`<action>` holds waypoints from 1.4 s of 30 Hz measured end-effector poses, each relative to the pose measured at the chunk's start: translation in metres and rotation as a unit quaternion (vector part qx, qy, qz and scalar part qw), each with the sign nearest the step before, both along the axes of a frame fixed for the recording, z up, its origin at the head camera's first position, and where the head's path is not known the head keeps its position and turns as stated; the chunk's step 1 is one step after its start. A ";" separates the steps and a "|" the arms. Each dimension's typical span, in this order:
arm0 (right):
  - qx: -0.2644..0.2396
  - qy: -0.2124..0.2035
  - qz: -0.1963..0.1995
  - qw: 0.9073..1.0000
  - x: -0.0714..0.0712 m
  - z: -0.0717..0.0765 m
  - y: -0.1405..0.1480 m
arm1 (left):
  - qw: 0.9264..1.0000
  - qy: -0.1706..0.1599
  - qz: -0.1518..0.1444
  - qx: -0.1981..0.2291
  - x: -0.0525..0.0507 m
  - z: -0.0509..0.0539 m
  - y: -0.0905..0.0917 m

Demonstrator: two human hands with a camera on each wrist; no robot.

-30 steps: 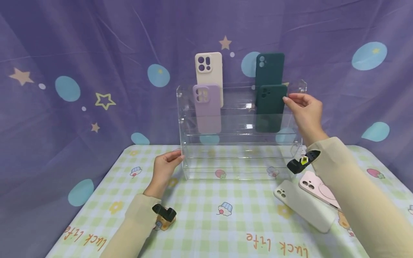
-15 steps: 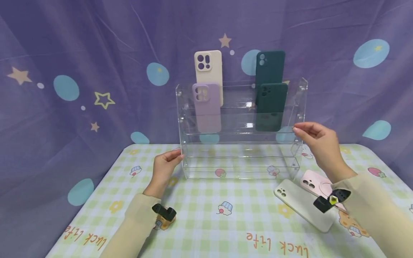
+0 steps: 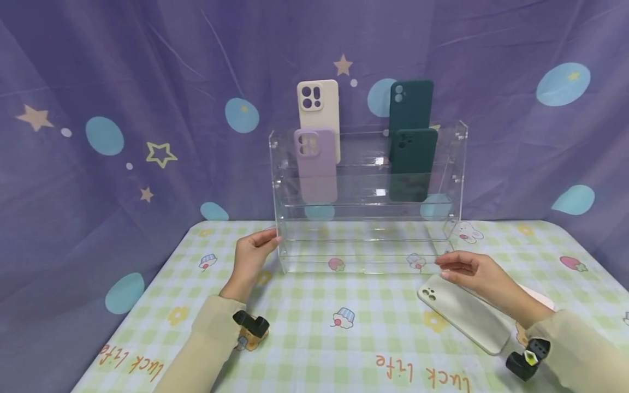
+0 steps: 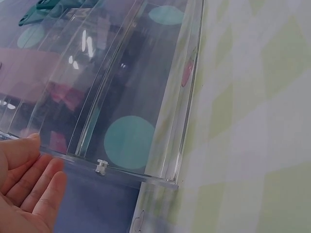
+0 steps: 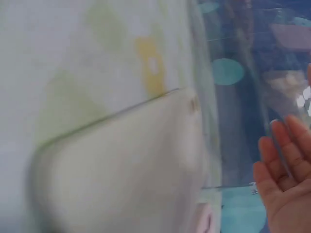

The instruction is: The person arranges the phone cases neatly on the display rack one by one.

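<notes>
A clear acrylic display rack [image 3: 366, 229] stands on the table with stepped tiers. My left hand [image 3: 253, 254] holds its left side edge between thumb and fingers. Over a pale grey-white phone case [image 3: 467, 316] on the cloth, my right hand [image 3: 479, 273] hovers with loosely bent fingers and nothing in them. Under that forearm a pink phone case [image 3: 539, 296] is mostly hidden. Upright on the top tier are a cream phone case [image 3: 324, 106] and a dark green phone case [image 3: 415, 101]. One tier lower stand a lilac phone case [image 3: 316, 169] and another dark green phone case [image 3: 415, 164].
A green-and-white checked tablecloth [image 3: 304, 338] with printed cupcakes and flowers covers the table. Behind the rack hangs a purple curtain [image 3: 187, 82] with stars and blue ovals. Black camera mounts sit on both wrists.
My right hand has come away from the lower green case, leaving it standing, and moved down to above the pale case. The left hand stays at the rack's side.
</notes>
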State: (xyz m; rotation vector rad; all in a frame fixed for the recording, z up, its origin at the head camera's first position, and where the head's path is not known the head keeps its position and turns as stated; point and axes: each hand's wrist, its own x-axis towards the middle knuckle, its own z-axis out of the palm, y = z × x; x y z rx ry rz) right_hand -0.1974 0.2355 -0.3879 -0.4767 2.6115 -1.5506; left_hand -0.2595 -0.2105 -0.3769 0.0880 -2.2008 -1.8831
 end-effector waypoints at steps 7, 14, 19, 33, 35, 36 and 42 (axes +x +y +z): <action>0.111 -0.019 -0.032 0.993 0.001 -0.019 0.001 | 1.000 0.005 0.002 -0.022 -0.001 -0.006 -0.002; 0.127 0.008 -0.042 0.991 0.000 -0.034 -0.003 | 1.000 0.008 0.001 -0.018 -0.002 -0.006 -0.001; 0.130 0.011 -0.043 0.991 0.000 -0.042 -0.008 | 1.000 0.008 0.003 -0.021 -0.003 -0.007 -0.001; 0.198 0.080 0.003 0.977 0.006 -0.040 -0.019 | 1.000 0.013 0.004 -0.020 -0.002 -0.006 -0.001; 0.197 0.110 0.007 0.974 0.006 -0.040 -0.019 | 1.000 0.013 0.000 -0.018 -0.002 -0.006 -0.001; 0.196 0.128 0.010 0.972 0.006 -0.040 -0.019 | 1.000 0.012 -0.002 -0.018 -0.002 -0.006 0.000; 0.204 0.229 0.019 0.952 0.004 -0.040 -0.021 | 1.000 0.018 0.001 -0.015 -0.003 -0.007 0.000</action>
